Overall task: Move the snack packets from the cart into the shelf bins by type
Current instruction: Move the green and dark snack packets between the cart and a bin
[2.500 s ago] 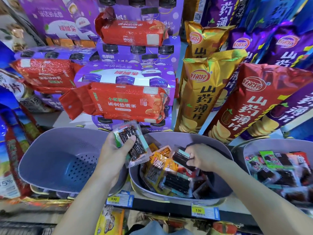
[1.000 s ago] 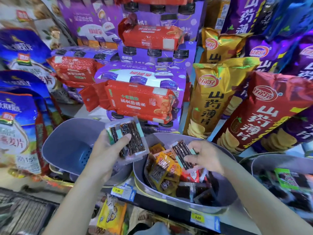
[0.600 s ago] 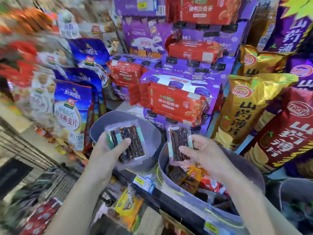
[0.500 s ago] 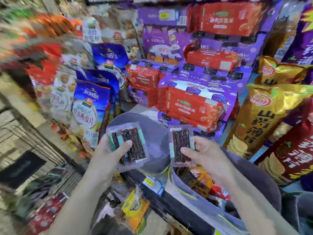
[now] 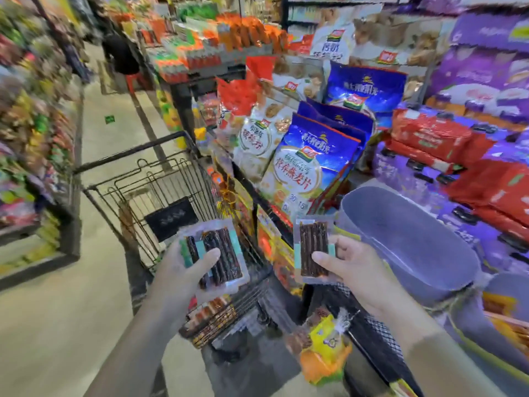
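Observation:
My left hand grips a small stack of clear snack packets with dark strips and teal edges, thumb across their front, held over the black wire cart. My right hand pinches one more dark-strip packet upright, just left of an empty grey shelf bin. More red and orange packets lie low in the cart. A second grey bin shows only its rim at the right edge.
Blue oat bags and red and purple boxes crowd the shelf on the right. A yellow hanging bag dangles below the shelf edge. The aisle floor opens to the left, with a person in black far down it.
The view has swung left from the shelf bins to the cart and aisle. My right hand lifted one packet out of the mixed bin. Both hands keep their packets.

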`<move>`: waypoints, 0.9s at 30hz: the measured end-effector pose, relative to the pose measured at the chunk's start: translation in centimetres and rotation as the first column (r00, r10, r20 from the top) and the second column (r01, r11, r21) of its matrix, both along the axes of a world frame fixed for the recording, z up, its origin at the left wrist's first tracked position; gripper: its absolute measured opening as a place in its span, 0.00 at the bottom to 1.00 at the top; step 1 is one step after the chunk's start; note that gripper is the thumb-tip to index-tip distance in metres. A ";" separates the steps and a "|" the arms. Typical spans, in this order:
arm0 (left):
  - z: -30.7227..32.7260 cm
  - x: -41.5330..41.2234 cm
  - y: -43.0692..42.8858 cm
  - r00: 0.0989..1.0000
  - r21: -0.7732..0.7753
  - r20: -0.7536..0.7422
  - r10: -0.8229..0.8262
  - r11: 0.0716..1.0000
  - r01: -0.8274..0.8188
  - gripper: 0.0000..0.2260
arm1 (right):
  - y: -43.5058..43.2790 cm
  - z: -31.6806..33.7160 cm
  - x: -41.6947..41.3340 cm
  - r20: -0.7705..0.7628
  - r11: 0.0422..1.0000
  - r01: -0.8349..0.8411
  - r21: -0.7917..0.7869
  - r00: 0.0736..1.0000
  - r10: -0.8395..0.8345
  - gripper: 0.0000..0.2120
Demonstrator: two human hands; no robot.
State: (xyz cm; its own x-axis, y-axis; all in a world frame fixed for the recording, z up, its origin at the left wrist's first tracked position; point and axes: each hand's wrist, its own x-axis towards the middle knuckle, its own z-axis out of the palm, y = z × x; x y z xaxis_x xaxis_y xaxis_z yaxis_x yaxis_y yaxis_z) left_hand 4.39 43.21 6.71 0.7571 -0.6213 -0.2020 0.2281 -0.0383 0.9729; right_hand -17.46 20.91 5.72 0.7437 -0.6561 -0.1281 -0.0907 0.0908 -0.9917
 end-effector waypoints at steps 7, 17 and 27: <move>-1.9 7.7 9.6 0.958 0.095 0.017 0.286 0.953 -0.286 0.17 | 4.7 -1.2 10.7 -0.081 0.986 -0.164 0.033 0.983 0.166 0.06; -4.6 15.0 10.3 0.905 0.139 -0.027 0.424 0.898 -0.417 0.23 | 3.2 -5.0 24.0 -0.146 0.957 -0.284 0.052 0.946 0.289 0.09; -9.9 28.6 1.1 0.846 0.342 -0.042 0.532 0.803 -0.488 0.13 | -4.5 -10.8 41.1 -0.177 0.909 -0.363 0.204 0.900 0.399 0.05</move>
